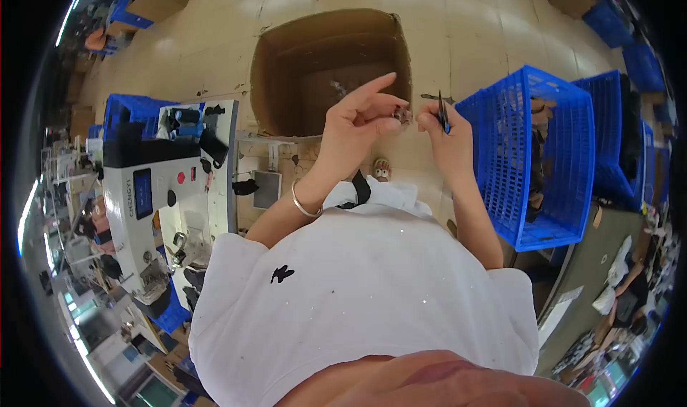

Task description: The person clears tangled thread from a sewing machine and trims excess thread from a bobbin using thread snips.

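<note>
Just beyond my white shirt, my left hand (pixel 363 118) pinches a small shiny piece (pixel 401 114) between thumb and fingertips, with its index finger stretched out. What the piece is I cannot make out. Close on its right, my right hand (pixel 445 128) is closed around a dark slim tool (pixel 442 113), which looks like small scissors or tweezers and points away from me. The right fingertips are close to the small piece; whether they touch it is unclear. Beyond my hands, an open cardboard box (pixel 286 56) stands on the floor with a small light scrap inside.
At the right stands a blue plastic crate (pixel 501 156) holding brown pieces, with more blue crates (pixel 605 113) behind it. A white machine (pixel 132 214) with a small display is at the left, beside another blue crate (pixel 129 110). A green-grey table (pixel 587 271) lies at the lower right.
</note>
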Motion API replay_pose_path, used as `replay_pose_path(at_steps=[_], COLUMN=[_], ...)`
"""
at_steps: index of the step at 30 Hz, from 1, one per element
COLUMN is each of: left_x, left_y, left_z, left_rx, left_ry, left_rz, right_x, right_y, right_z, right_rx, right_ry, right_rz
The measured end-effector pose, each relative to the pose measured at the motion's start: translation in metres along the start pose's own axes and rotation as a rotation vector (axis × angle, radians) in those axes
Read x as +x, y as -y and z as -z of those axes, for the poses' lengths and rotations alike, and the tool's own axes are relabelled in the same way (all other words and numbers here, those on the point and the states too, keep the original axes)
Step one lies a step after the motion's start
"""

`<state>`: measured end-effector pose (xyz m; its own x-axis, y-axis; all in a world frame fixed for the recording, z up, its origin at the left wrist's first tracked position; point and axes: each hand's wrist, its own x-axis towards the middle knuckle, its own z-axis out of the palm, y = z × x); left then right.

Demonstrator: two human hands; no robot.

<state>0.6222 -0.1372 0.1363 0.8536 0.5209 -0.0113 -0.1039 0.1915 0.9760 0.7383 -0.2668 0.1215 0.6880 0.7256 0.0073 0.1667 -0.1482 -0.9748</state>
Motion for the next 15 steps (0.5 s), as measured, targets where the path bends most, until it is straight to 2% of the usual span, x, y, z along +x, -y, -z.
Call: replay_pose_path(at_steps=[2,4,8,12,15], left_x=[0.003,-0.003,-0.026,-0.051,-0.082], left_y=[0.005,0.004,0.0,0.004,-0.001], left_z=[0.018,0.038,0.089,0.161,0.21], left_rx=[-0.061,0.029,0.021,-0.229,-0.233], left_ry=[-0.117,-0.103,-0.103,-0.459,-0.694], left_rz=[-0.02,-0.022,-0.104,-0.221,-0.272], right_x=[0.005,0.009,0.044,0.065,0.06], right_y=[0.005,0.012,0.034,0.047,0.064], right_z=[-0.016,-0.038,-0.086,-0.157,-0.228], right_rx=[0.112,0.316,0.35,0.379,0.451], right_ry=[0.062,0.153,0.177,0.357,0.669], right_rz=[-0.023,-0.079,-0.072,-0.155,-0.218])
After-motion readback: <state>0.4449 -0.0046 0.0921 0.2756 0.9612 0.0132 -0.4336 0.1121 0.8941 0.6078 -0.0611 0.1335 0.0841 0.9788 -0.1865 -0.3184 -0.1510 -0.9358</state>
